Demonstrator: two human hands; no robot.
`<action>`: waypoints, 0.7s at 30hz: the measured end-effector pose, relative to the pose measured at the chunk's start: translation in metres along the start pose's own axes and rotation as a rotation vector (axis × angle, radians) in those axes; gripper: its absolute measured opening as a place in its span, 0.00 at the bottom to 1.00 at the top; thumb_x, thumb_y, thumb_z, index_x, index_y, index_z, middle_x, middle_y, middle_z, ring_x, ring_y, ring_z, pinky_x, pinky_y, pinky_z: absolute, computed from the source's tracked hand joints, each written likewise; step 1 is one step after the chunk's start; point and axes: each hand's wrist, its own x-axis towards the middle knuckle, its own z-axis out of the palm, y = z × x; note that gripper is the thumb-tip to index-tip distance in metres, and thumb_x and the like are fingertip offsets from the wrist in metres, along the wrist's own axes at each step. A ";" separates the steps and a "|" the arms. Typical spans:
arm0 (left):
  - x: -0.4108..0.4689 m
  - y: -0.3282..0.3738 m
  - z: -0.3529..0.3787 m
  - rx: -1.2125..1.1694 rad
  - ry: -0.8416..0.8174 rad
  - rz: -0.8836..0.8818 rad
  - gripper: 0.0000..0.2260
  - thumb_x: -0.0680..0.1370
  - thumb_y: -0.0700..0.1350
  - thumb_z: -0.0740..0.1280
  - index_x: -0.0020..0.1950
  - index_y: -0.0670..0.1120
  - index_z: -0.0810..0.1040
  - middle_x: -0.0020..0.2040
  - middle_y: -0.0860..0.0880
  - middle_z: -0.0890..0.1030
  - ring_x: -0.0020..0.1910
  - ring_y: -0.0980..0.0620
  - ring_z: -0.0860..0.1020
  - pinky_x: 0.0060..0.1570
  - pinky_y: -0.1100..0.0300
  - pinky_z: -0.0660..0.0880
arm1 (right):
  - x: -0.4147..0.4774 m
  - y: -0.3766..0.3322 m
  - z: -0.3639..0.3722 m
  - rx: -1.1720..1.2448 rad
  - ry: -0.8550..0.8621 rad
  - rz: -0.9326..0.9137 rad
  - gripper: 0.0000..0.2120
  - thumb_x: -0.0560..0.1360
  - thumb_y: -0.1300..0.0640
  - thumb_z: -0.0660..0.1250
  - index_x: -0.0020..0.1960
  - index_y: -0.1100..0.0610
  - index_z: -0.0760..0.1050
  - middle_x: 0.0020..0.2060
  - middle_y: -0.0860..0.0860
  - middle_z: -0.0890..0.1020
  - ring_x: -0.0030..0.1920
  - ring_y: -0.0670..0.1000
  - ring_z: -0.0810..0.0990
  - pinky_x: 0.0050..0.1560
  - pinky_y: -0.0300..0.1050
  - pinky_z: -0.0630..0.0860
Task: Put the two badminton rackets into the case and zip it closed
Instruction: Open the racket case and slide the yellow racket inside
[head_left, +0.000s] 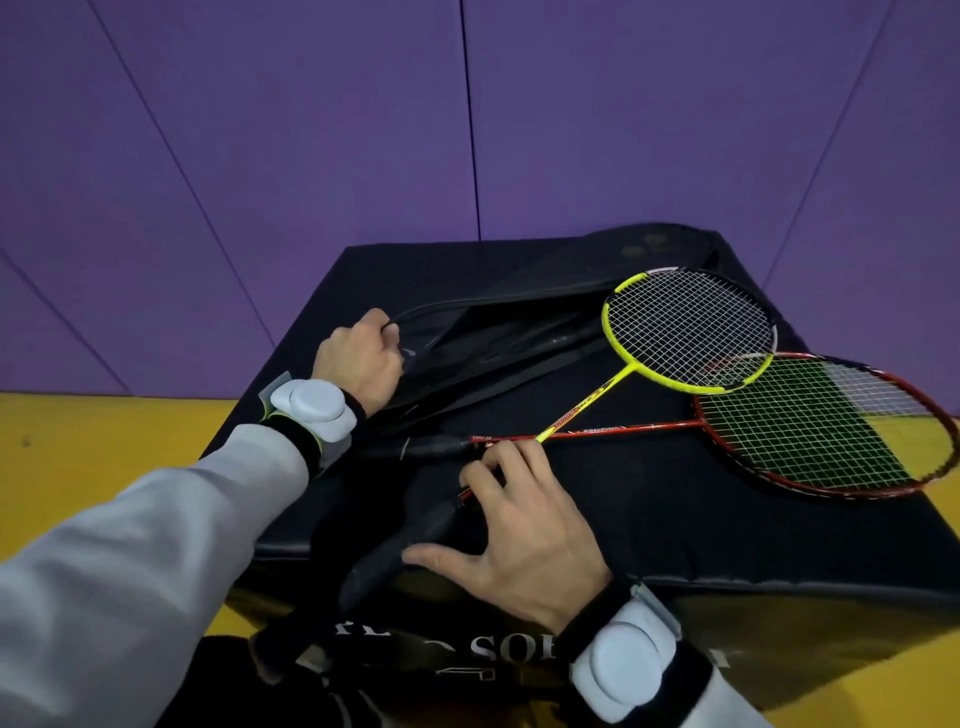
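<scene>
A black racket case (498, 332) lies unzipped on a black padded block (649, 519). My left hand (361, 364) grips the case's open edge at its left end. A yellow racket (688, 332) and a red racket (826, 423) lie crossed on the block to the right of the case, heads to the right, outside it. My right hand (519, 530) rests over the yellow racket's black handle, fingers spread, fingertips touching the shafts where they cross. The red racket's black handle points left toward my left wrist.
The block stands on a yellow floor (104, 467) against a purple padded wall (467, 130). The red racket's head overhangs the block's right edge. White lettering marks the block's front face (498, 649). Grey sleeves and white wrist devices cover both my forearms.
</scene>
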 end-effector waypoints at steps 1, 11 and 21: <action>0.000 0.000 0.000 -0.011 -0.001 -0.013 0.10 0.83 0.47 0.54 0.50 0.46 0.74 0.41 0.44 0.84 0.44 0.38 0.80 0.52 0.43 0.75 | -0.001 0.000 0.000 -0.007 -0.001 -0.002 0.36 0.67 0.21 0.59 0.46 0.55 0.77 0.47 0.48 0.74 0.55 0.49 0.71 0.53 0.42 0.75; 0.001 -0.011 -0.011 -0.061 -0.015 -0.117 0.09 0.80 0.46 0.55 0.51 0.47 0.75 0.43 0.45 0.85 0.47 0.38 0.80 0.54 0.44 0.76 | -0.008 -0.002 0.006 -0.029 -0.005 0.034 0.37 0.68 0.21 0.59 0.42 0.57 0.75 0.43 0.49 0.74 0.52 0.51 0.72 0.56 0.46 0.74; 0.002 -0.025 -0.015 -0.100 0.020 -0.217 0.10 0.82 0.45 0.55 0.54 0.45 0.75 0.46 0.45 0.86 0.48 0.36 0.81 0.56 0.44 0.76 | -0.010 -0.008 0.007 -0.106 0.087 0.065 0.35 0.72 0.24 0.57 0.39 0.58 0.74 0.39 0.51 0.74 0.48 0.55 0.74 0.51 0.52 0.76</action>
